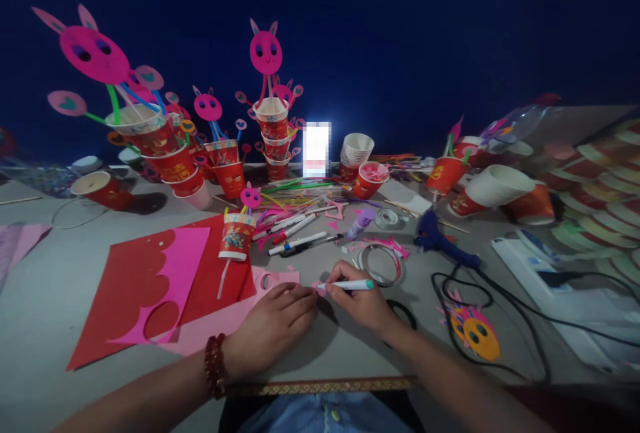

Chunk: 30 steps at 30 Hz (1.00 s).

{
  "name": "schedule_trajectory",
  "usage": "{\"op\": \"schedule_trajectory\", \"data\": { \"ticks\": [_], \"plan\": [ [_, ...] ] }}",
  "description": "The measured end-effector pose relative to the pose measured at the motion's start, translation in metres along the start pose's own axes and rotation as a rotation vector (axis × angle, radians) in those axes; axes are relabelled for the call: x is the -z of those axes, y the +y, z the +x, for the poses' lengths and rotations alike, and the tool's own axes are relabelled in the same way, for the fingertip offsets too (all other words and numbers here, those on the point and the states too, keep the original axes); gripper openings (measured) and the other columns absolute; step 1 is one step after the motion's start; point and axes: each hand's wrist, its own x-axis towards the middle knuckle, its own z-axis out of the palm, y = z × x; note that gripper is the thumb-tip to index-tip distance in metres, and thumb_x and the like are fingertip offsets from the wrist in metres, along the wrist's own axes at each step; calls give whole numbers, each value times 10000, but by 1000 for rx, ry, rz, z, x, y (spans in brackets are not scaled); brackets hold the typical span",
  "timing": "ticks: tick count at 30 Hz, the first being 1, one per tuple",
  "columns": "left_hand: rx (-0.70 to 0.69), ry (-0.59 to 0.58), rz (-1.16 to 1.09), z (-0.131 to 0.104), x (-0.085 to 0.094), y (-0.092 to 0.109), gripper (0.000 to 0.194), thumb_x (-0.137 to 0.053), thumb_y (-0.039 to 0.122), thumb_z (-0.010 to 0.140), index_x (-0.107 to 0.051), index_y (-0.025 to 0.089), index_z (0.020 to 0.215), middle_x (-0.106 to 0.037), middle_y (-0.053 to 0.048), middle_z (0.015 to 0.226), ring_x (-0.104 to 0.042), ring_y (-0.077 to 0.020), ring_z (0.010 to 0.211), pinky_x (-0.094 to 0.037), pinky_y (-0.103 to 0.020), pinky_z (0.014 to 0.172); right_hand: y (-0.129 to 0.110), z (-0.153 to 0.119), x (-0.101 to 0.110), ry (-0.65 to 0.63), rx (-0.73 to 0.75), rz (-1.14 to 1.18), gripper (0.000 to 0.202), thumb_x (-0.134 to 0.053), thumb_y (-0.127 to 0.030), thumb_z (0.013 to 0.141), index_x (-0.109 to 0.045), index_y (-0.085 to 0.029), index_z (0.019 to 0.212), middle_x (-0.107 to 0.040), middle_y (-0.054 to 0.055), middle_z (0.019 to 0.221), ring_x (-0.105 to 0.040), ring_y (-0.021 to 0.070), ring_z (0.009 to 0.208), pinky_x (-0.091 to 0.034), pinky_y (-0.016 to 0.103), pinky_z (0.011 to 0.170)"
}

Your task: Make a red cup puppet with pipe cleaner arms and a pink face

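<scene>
- The right hand (357, 303) is closed in a pinch round a white marker (353, 284), its green end pointing to three o'clock.
- The marker's tip is at a small pink paper piece (318, 287), lying just beyond the left fingertips; exact contact is too small to tell.
- The left hand (275, 329) is open, palm down, fingers extended together, resting over the edge of a pale pink sheet (215, 326) on the table (40, 326).
- From the small piece, a red sheet (110, 299) lies at nine o'clock, partly under a bright pink cut-out sheet (187, 253).
- A decorated paper cup (237, 236) stands at ten o'clock.
- A purple tube (363, 223) is at one o'clock.
- A tape ring (380, 264) and, farther off, a blue glue gun (440, 243) are at two o'clock.
</scene>
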Motion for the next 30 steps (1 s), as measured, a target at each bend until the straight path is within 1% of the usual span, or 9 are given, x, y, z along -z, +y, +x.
{"op": "schedule_trajectory", "data": {
  "ticks": [6,14,23,30],
  "plan": [
    [8,-3,-16,1,-1,-1,262,-456,162,1018,-594,145,1240,-638,-97,1385,-571,-247,1260,-434,-432,1057,-1,1,1,-17,-7,-24,128,-586,-266,887,-568,-222,768,-586,-35,673,-517,145,608,-367,261,590],
    [18,-9,-31,-1,-3,-2,260,-479,168,1010,-598,160,1242,-623,-111,1395,-553,-240,1288,-423,-428,1075,-3,0,1,-22,-6,-38,124,-588,-272,887,-575,-220,776,-596,-34,681,-532,146,619,-376,260,603],
    [10,44,1,1,-2,-1,244,-452,195,1028,-614,153,1206,-656,-92,1355,-574,-231,1246,-421,-414,1054,-3,0,1,-17,10,-39,120,-589,-267,885,-567,-224,776,-599,-37,683,-540,146,621,-378,261,608],
    [10,50,5,1,-4,-1,243,-446,198,1030,-628,167,1188,-665,-92,1337,-574,-219,1247,-426,-406,1053,-3,0,1,1,4,-54,110,-574,-251,859,-542,-227,756,-569,-41,656,-513,147,601,-364,264,596]
  ]
}}
